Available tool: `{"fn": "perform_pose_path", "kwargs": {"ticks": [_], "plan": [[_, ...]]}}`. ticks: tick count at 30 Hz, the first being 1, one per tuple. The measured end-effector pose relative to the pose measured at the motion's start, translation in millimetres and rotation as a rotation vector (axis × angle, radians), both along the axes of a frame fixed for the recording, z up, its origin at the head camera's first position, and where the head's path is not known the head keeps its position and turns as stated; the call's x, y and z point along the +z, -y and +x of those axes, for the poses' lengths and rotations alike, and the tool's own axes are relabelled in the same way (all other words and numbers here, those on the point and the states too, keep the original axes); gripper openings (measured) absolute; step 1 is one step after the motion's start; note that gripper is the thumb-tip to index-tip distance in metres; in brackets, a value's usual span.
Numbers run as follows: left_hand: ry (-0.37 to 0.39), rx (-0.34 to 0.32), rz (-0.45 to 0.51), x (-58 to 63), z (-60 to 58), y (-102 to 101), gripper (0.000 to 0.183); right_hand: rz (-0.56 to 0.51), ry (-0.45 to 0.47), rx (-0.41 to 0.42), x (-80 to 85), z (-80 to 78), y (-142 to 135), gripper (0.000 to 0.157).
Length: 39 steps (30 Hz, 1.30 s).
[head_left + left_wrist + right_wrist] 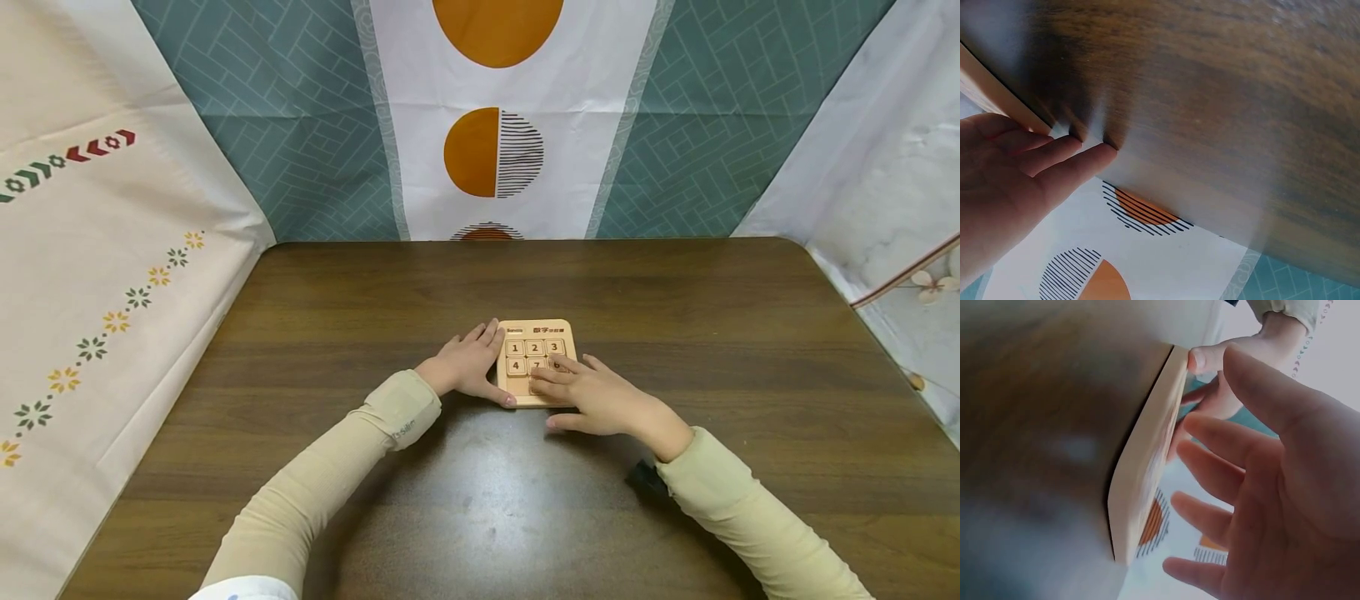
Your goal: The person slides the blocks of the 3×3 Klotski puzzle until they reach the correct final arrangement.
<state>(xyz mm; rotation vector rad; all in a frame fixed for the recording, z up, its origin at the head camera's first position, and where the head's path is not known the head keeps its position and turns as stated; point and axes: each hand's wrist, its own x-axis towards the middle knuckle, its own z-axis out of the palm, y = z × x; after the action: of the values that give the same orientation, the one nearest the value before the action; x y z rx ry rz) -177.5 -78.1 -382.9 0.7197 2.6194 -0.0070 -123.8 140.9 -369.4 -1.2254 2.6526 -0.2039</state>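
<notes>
A wooden number sliding puzzle (514, 388) lies flat on the table, its printed header at the far side. Tiles 1, 2, 3, 4 and 7 can be read; the lower right part is hidden under fingers. Against the puzzle's left side rests my left hand (471, 364), fingers extended along the edge and thumb touching the near left corner. My right hand (600, 398) reaches over the right side, its extended fingers over the lower tiles. In the right wrist view the puzzle (1141, 462) appears edge-on beside the spread right hand (1279, 469). The left wrist view shows the left hand's straight fingers (1075, 172).
The dark wooden table (360, 292) stretches around the puzzle on all sides. Patterned cloth (300, 125) hangs behind the far edge, and pale cloths hang at left and right. A small dark object (647, 477) sits under the right wrist.
</notes>
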Motion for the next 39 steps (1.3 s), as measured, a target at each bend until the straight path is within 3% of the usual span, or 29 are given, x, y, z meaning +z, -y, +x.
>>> {"fn": "perform_pose_path", "kwargs": {"ticks": [11,33,39], "plan": [[0.007,0.0,0.009,-0.7,-0.5,-0.6,0.12,0.051,0.029,-0.05,-1.5,-11.1,24.8,0.061],[0.011,0.002,0.0,-1.5,-1.6,0.3,0.122,0.024,0.027,0.001,-2.4,7.8,21.4,0.061],[0.018,0.005,0.006,-0.6,-1.0,0.2,0.121,0.036,-0.018,-0.058,0.2,1.2,12.2,0.062]]}}
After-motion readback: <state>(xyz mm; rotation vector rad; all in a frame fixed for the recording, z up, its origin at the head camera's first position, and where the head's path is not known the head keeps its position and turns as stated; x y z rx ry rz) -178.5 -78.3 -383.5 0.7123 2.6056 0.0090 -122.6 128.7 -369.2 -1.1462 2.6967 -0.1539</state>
